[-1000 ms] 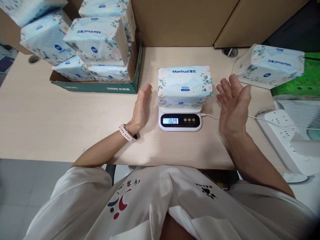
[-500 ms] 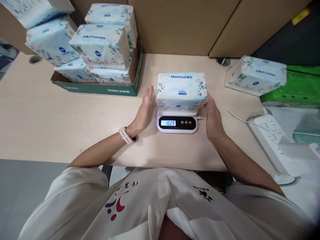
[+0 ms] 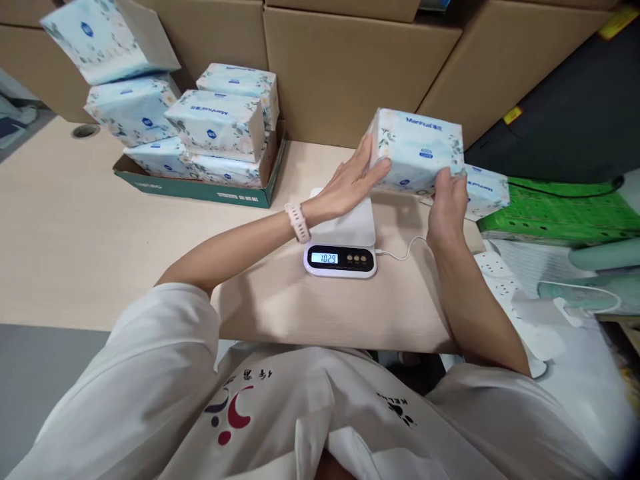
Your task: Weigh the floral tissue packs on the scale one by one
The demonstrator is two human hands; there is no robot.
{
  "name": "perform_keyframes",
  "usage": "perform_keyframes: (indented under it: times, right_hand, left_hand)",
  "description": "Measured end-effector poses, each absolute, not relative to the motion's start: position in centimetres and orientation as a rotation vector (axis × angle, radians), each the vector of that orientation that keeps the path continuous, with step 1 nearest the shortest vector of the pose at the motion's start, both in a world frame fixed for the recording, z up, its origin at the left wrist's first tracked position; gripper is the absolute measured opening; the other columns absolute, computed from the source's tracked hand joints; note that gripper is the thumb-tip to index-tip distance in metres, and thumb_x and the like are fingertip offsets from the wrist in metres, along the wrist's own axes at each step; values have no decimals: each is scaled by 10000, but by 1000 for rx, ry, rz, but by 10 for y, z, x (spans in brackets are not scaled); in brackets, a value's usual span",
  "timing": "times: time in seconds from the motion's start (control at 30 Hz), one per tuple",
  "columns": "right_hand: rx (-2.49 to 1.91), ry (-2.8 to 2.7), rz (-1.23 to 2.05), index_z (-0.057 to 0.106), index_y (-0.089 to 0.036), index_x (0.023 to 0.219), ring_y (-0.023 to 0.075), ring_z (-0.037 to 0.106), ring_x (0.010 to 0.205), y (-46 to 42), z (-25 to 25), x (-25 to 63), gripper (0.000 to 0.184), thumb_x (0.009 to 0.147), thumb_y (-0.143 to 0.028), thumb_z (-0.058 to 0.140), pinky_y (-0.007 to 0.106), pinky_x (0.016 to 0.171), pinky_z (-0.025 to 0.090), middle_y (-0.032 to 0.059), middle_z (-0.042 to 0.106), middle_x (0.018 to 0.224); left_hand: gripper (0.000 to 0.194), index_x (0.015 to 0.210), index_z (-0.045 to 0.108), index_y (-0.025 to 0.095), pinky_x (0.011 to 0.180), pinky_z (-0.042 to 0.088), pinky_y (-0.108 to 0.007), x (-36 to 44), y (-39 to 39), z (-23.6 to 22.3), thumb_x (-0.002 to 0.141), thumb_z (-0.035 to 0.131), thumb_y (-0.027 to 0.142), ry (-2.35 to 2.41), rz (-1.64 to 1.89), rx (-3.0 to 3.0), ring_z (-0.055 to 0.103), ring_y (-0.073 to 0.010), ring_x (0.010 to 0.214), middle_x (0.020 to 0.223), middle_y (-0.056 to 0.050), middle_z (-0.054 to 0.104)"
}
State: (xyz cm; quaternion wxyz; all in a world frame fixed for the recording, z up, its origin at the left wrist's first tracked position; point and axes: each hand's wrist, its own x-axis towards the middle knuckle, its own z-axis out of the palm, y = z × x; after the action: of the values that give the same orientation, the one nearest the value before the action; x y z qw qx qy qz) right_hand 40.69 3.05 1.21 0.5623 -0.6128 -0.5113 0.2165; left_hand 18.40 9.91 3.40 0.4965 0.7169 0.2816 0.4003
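Note:
A light-blue floral tissue pack (image 3: 419, 150) is held up between my two hands, above and to the right of a white digital scale (image 3: 341, 261). My left hand (image 3: 353, 181) presses the pack's left end, its thumb on the front face. The fingers of my right hand (image 3: 449, 207) grip the lower right corner. The scale's plate is bare, and its lit display reads 102.9. Just behind the held pack, a second tissue pack (image 3: 487, 192) shows in part at the right.
At the back left, several tissue packs (image 3: 215, 127) are piled in a green cardboard tray (image 3: 200, 192). Brown cartons (image 3: 345, 77) line the back. On the right are a green package (image 3: 565, 207), a white power strip (image 3: 500, 280) and a white cable (image 3: 400, 257) running to the scale.
The tissue pack has been lifted off the scale and carried up and right. My left hand, earlier apart from it, now touches its left end. The view has shifted slightly.

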Motion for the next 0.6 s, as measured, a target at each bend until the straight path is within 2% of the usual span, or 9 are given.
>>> perform_keyframes:
  times: [0.1,0.2,0.3,0.4,0.47,0.5,0.6]
  right_hand:
    - [-1639,-1286,228,643,-210,1459,355,603,1459,43,20,430,678,958,-661,577,613,1319,396,160,669,1547]
    - [-1763,-1413,49,733,-249,1354,368,555,1498,37,24,446,508,976,-549,577,668,1343,309,131,711,1499]
    - [-1858,-1329,-82,758,-263,1346,417,408,1601,27,26,466,470,1006,-537,583,711,1352,168,152,624,1620]
    - [-1957,-1135,33,717,-234,1429,481,149,1705,30,18,497,581,1016,-620,581,767,1307,-47,203,368,1801]
    - [-1952,-1098,186,690,-204,1456,478,43,1725,39,8,518,665,1006,-679,569,749,1289,-133,228,247,1843]
    - [-1928,-1118,244,691,-206,1446,456,29,1729,44,3,526,671,997,-691,578,716,1300,-146,222,232,1849]
    - [-1795,-1266,335,737,-262,1339,347,88,1733,58,-8,542,513,978,-618,656,593,1351,-144,156,310,1836]
  left_hand:
    - [956,1747,333,334,1452,94,-535,212,137,21,929,750,598,648,818,1854,129,-338,1773,1858,-1,300]
    - [1102,1685,482,262,1434,97,-645,229,158,8,706,926,504,748,631,2028,124,-476,1750,1886,-83,192]
    - [1073,1596,606,262,1375,-41,-773,245,170,6,613,985,466,820,546,2169,-19,-549,1737,1895,-95,131]
    - [1115,1639,558,278,1331,-135,-801,264,181,12,635,990,494,844,515,2279,-174,-520,1730,1899,-82,103]
    - [1176,1675,511,258,1310,-131,-830,274,188,17,637,992,532,851,469,2314,-208,-538,1716,1897,-108,113]
    - [1224,1692,485,235,1300,-109,-851,278,191,19,624,999,543,856,429,2322,-197,-564,1708,1891,-137,129]
    - [1297,1726,416,148,1321,29,-850,283,187,26,626,1008,498,936,313,2348,-88,-619,1702,1861,-233,184]
